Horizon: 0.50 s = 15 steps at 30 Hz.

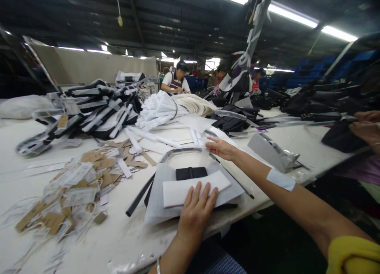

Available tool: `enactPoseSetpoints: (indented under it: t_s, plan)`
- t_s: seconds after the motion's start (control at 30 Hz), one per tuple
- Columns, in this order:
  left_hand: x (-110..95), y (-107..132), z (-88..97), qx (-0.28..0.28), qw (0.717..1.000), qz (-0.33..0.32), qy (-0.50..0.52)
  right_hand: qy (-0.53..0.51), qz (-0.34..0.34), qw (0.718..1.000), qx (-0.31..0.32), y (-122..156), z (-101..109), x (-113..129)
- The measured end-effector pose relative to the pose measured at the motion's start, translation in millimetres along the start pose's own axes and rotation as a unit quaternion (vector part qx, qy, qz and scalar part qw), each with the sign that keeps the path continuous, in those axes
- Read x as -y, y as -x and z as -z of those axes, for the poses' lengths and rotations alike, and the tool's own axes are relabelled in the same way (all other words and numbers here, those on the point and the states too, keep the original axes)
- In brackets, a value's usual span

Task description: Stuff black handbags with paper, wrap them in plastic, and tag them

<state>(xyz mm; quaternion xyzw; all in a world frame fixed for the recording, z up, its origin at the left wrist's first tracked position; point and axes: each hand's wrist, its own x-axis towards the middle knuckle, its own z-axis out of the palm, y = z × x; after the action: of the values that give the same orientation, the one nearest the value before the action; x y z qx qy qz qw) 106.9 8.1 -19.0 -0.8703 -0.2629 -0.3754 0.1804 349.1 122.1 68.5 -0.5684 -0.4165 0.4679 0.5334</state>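
Note:
My left hand (197,210) lies flat, fingers spread, on a white foam strip (191,191). The strip rests on a sheet of white tissue paper (162,179) over a dark bag, most of which is hidden. Just behind the strip shows a black flap with a strap loop (191,173). The bag's handle (178,150), wrapped in clear film, arches away from me. Stretched forward, my right hand (222,148) has its fingers extended beside the handle's far end, near white foam pieces (194,137). Whether its fingertips touch the thin translucent sheet there, I cannot tell.
Cardboard and white tags (74,191) with strings are heaped at left. Behind them are stacked wrapped black-and-white bags (103,107). Bundled white foam strips (160,109) lie at centre back. A grey piece (268,151) is at right. Co-workers (176,82) sit beyond; another person's hands (366,125) are far right.

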Motion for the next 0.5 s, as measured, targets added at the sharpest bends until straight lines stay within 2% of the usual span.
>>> enactPoseSetpoints:
  t_s: [0.07, 0.13, 0.17, 0.23, 0.3, 0.33, 0.5]
  plan:
    - [0, 1, -0.8, 0.001, 1.0, 0.0, 0.001, 0.001, 0.044, 0.999, 0.002, 8, 3, 3]
    - [-1, 2, -2.2, -0.001, 1.0, 0.005, 0.004, 0.077, 0.138, 0.987, 0.021, 16, 6, 2]
    - [-1, 2, -2.9, -0.001, 1.0, 0.007, 0.005, 0.14, 0.195, 0.97, 0.041, 19, 8, 1]
    - [-1, 3, -3.9, 0.0, 1.0, 0.008, 0.006, 0.274, 0.28, 0.914, 0.103, 22, 11, -6]
    - [-1, 2, -3.6, -0.001, 1.0, 0.007, 0.004, 0.358, 0.29, 0.871, 0.173, 20, 14, -14]
    - [-1, 2, -2.9, 0.0, 1.0, 0.006, 0.003, 0.38, 0.278, 0.859, 0.203, 17, 15, -18]
    - [-1, -1, 1.2, 0.012, 1.0, -0.004, -0.013, 0.399, 0.213, 0.848, 0.277, -5, 15, -34]
